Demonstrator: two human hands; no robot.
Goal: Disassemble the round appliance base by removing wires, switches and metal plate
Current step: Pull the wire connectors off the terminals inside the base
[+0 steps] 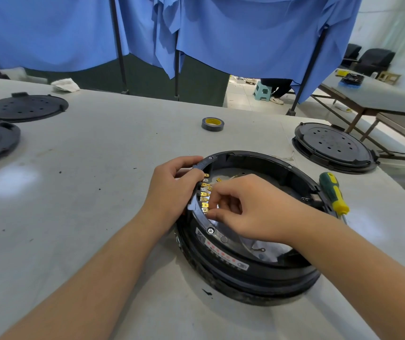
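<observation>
The left hand [172,186] grips the base [252,263] rim, fingers curled over it. The right hand [245,207] pinches at the brass terminals [205,192] inside. Three black covers [23,107] lie around, plus one tape roll [212,123] and one screwdriver [333,193].

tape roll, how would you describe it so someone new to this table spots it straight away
Start at the open round base under both hands, near the table's front edge. Look straight beyond it toward the blue curtains: the tape roll lies flat, alone. It is a small dark ring with a yellow core, unlike the wide black perforated discs around it.
</observation>
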